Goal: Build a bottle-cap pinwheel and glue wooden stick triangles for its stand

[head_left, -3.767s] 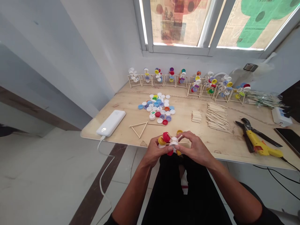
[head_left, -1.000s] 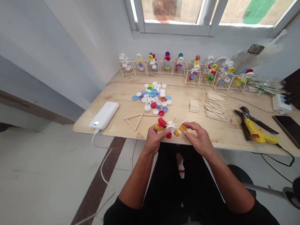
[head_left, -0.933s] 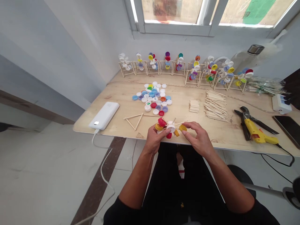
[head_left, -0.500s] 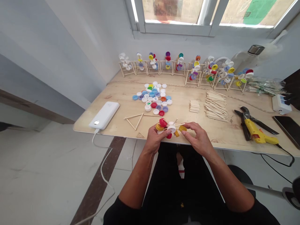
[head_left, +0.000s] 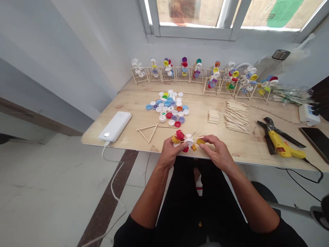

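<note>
My left hand point(head_left: 170, 151) is closed on a small wheel made of bottle caps and thin wooden sticks. At its middle is a white bottle cap point(head_left: 189, 142), with a red cap point(head_left: 180, 134) and several yellow and red ones around it. Between the thumb and fingers of my right hand point(head_left: 215, 148) is a yellow bottle cap point(head_left: 200, 141), held against a stick on the wheel's right side. Both hands are at the table's front edge. Left of them, a triangle of wooden sticks point(head_left: 153, 133) lies flat, with another stick reaching right from its tip.
Loose bottle caps point(head_left: 171, 109) are heaped beyond my hands. To the right lie short sticks point(head_left: 213, 116), long sticks point(head_left: 236, 116), a yellow glue gun point(head_left: 282, 147), black-handled cutters point(head_left: 289, 137) and a phone point(head_left: 316, 142). A white power bank point(head_left: 115, 126) lies left. Cap pinwheels on stick frames point(head_left: 184, 73) line the back.
Almost nothing differs. Both hands keep their hold on the cap wheel and the yellow cap; the whole view has shifted very slightly.
</note>
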Tool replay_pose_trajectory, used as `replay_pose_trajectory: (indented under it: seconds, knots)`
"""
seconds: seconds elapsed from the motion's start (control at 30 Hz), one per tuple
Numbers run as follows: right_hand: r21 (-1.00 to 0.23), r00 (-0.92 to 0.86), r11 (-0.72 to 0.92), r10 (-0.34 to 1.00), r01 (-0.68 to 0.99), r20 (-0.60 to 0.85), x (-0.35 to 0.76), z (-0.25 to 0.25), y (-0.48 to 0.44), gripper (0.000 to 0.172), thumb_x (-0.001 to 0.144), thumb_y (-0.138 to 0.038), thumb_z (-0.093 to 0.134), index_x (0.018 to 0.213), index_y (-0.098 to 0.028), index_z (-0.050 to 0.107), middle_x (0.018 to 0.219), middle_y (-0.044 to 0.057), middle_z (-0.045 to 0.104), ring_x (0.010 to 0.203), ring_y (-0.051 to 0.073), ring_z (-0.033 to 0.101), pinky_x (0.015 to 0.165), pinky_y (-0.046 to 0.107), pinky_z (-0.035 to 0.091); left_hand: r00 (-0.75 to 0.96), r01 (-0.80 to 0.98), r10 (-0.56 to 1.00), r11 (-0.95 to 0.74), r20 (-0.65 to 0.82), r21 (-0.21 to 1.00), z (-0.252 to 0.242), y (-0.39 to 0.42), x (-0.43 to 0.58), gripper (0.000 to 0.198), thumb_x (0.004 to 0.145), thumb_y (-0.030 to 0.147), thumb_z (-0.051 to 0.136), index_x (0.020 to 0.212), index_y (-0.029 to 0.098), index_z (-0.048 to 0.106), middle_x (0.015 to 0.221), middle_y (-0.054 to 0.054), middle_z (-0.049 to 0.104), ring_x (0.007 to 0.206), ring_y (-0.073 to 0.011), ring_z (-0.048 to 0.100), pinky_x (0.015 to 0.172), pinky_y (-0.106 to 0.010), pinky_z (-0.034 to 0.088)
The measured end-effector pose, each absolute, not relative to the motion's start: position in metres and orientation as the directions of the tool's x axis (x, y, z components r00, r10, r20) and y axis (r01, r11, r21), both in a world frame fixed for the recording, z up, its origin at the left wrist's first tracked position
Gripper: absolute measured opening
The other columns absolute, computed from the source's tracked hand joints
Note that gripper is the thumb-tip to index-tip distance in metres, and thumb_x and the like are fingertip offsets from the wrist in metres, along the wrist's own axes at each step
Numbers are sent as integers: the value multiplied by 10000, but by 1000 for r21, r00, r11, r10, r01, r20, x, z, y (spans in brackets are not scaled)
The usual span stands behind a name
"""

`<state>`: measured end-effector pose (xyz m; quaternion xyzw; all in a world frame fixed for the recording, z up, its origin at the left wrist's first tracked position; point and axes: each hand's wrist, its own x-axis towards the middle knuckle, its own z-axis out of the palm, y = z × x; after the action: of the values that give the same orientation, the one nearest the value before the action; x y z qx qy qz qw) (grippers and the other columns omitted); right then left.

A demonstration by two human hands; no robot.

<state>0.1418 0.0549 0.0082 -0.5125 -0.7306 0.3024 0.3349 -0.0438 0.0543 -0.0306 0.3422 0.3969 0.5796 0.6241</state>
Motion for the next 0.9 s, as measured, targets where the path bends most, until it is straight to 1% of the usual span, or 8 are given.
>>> replay_pose_trajectory:
  seconds: [0.2, 0.33, 0.4, 0.5, 0.6, 0.73, 0.9]
  knots:
    - [-791, -248, 265, 958, 552, 148, 142, 7, 55, 249, 837, -374, 533, 991, -202, 627, 1003, 63, 653, 954, 204, 573, 888, 380, 430, 14, -449, 996, 90, -94, 889, -30, 54, -44, 299, 581, 230, 812, 841, 144, 691, 734, -10, 685, 643, -123, 593, 624, -242, 455]
    - [-795, -249, 255, 959, 551, 135, 142, 7, 55, 262, 834, -387, 533, 991, -203, 633, 1004, 62, 656, 948, 202, 574, 888, 381, 430, 16, -466, 995, 98, -103, 880, -30, 55, -44, 287, 563, 216, 822, 804, 137, 687, 724, -8, 681, 652, -118, 591, 651, -242, 456]
    - [-802, -245, 251, 960, 541, 136, 144, 8, 54, 285, 825, -393, 546, 1028, -212, 630, 1042, 61, 653, 963, 202, 574, 888, 381, 431, 19, -477, 993, 109, -113, 872, -29, 56, -44, 291, 552, 219, 827, 792, 134, 687, 712, -6, 678, 647, -114, 590, 668, -244, 457]
    - [-822, -194, 222, 971, 525, 138, 151, 13, 54, 348, 811, -393, 565, 1115, -228, 606, 1113, 61, 642, 996, 201, 576, 879, 378, 438, 16, -490, 991, 124, -133, 863, -28, 57, -44, 315, 534, 224, 836, 799, 132, 693, 729, -11, 683, 666, -119, 600, 698, -250, 460]
    - [-834, -132, 188, 981, 518, 139, 157, 19, 53, 325, 815, -380, 557, 1095, -228, 621, 1115, 60, 653, 1008, 203, 587, 881, 384, 438, 30, -485, 986, 157, -163, 860, -26, 56, -44, 335, 516, 224, 844, 800, 127, 696, 773, -26, 692, 707, -136, 618, 727, -265, 467]
    - [-842, -154, 181, 981, 508, 118, 155, 25, 52, 279, 812, -368, 560, 1032, -223, 650, 1101, 58, 663, 1032, 209, 588, 910, 393, 425, 109, -437, 978, 208, -178, 875, -22, 54, -47, 350, 510, 224, 845, 810, 121, 697, 802, -42, 695, 743, -161, 628, 749, -288, 476]
    - [-842, -259, 233, 959, 487, 115, 145, 27, 52, 315, 800, -378, 584, 1074, -230, 634, 1100, 51, 657, 1054, 206, 574, 948, 393, 412, 265, -341, 956, 216, -127, 915, -16, 54, -51, 384, 539, 251, 832, 872, 119, 692, 824, -49, 686, 755, -168, 620, 728, -279, 476]
